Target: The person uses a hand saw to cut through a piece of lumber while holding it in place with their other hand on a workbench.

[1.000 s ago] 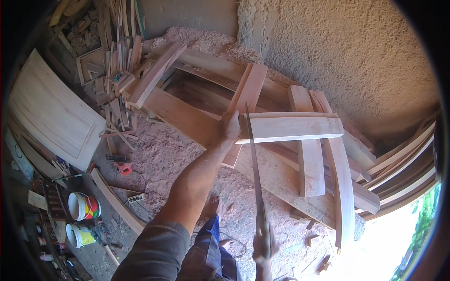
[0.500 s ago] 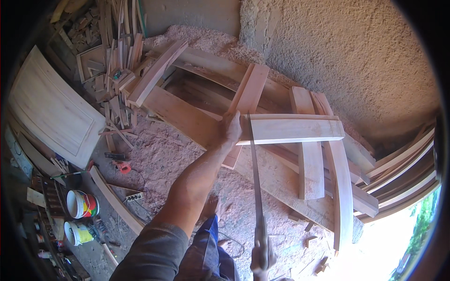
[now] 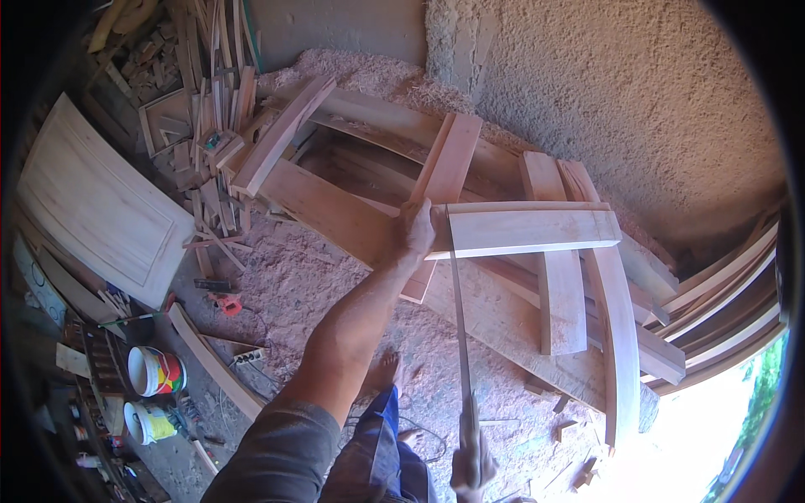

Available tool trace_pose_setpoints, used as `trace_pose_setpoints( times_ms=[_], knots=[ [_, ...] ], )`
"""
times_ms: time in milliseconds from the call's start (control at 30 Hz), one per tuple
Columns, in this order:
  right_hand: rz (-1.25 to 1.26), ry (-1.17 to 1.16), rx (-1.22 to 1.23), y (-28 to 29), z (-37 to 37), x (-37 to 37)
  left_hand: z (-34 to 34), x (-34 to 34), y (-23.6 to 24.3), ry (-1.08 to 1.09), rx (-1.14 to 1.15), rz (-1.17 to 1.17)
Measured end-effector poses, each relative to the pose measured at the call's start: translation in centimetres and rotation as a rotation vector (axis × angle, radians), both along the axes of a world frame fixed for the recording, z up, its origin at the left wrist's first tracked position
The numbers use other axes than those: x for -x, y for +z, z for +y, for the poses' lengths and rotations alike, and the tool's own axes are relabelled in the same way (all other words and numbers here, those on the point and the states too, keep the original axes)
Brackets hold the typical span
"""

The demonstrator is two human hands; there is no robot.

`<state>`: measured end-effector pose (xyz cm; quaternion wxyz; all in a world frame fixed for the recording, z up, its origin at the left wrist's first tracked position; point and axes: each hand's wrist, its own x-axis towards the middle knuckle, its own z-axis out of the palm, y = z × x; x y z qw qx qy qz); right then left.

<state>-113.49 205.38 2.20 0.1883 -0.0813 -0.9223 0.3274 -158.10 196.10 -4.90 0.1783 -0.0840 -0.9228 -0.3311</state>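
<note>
Sawing across a pale board, left hand close to the blade

At the middle of the frame, the left hand is clasped over the left end of the pale board, its knuckles just beside the cutting line. Firm pressure down and away from the teeth seems wise; sliding the fingers further left would give more margin.

At the lower edge, the right hand is wrapped around the handle of the handsaw; blur hides the exact finger placement. The blade rises almost straight up the frame to cross the board, its tip near the board's upper edge. Keeping wrist and blade in one line should hold the cut square, and a shorter backstroke should stop the tip slipping out. How deep the cut goes, I cannot tell.

The pale board lies over a reddish crosspiece on the left and over a short pale piece and a curved piece toward the right. Support near the cut should limit chatter, but the teeth could nick the crosspiece.

Below, at the lower centre, a bare foot stands on the sawdust-covered floor near a dark cable; steady footing clear of it would help.
</note>
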Motion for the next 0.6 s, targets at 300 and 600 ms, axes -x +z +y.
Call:
trace_pose_setpoints(
  times_ms=[300,600],
  knots=[
    [0.238,0.087,0.170,-0.1,0.9,18.5,-0.3,-1.0,2.1,-0.065,-0.107,-0.048],
    [0.026,0.012,-0.095,-0.8,-0.1,0.1,-0.1,-1.1,0.8,0.028,-0.081,0.024]
  ],
)
